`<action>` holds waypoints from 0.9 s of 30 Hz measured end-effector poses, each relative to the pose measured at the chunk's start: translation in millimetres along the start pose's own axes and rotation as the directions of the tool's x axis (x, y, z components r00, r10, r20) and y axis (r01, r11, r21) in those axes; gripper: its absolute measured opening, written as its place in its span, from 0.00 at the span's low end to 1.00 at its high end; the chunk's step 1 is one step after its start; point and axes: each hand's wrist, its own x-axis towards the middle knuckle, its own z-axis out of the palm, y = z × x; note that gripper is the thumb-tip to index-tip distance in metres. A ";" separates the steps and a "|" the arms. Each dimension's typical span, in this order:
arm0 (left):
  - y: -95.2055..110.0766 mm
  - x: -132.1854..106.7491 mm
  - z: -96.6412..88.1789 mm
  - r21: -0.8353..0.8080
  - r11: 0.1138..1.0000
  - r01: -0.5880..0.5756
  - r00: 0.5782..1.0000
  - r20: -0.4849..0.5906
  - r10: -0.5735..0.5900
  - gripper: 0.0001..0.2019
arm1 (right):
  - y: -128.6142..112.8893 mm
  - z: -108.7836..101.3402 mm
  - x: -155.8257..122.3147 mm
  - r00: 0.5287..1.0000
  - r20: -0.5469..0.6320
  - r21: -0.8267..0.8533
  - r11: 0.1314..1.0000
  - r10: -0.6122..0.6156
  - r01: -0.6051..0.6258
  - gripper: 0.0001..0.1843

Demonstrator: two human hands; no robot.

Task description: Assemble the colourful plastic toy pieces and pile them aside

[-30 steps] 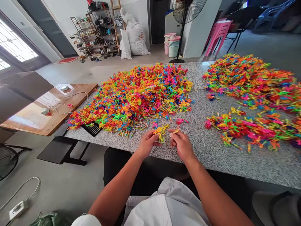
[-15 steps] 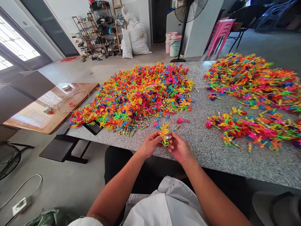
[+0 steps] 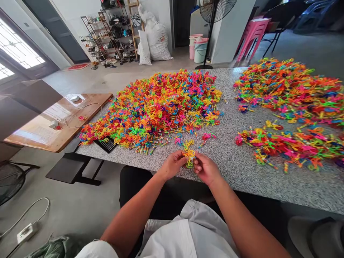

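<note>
My left hand (image 3: 174, 165) and my right hand (image 3: 206, 167) meet just above the table's front edge. Pinched between their fingertips is a small bunch of looped plastic pieces (image 3: 189, 154), yellow, orange and green, with a whitish bit near the right fingers. Fingers cover part of the bunch, so its exact make-up is hidden. Beyond the hands lies a big heap of bright plastic pieces (image 3: 166, 104), mixed with short printed tubes (image 3: 146, 147) along its near edge. A pink piece with a tube (image 3: 208, 137) lies loose just past my right hand.
On the right of the speckled stone table (image 3: 225, 143) are a tall pile (image 3: 282, 86) and a lower pile (image 3: 292, 145) of similar pieces. A black slotted tray (image 3: 106, 144) sits at the left edge. A wooden table (image 3: 40, 129) stands left, a fan (image 3: 212, 21) behind.
The held yellow and orange pieces have shifted slightly down and right between my fingers. My right fingers have curled in more. The piles look unchanged.
</note>
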 end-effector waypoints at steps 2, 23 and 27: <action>0.8 -0.5 2.2 0.088 0.995 -0.036 0.999 -0.032 0.039 0.17 | -0.3 0.3 -1.1 0.999 -0.028 -0.013 1.000 0.020 -0.021 0.21; -33.9 49.3 39.2 0.510 0.851 -0.122 0.936 -0.226 0.269 0.12 | -70.4 -92.5 4.0 0.851 -0.416 -0.083 0.945 -0.321 0.316 0.11; -21.8 93.3 54.0 0.693 0.707 -0.140 0.925 -0.164 0.344 0.10 | -131.9 -124.9 10.3 0.629 -0.488 -0.194 0.777 -0.606 0.598 0.22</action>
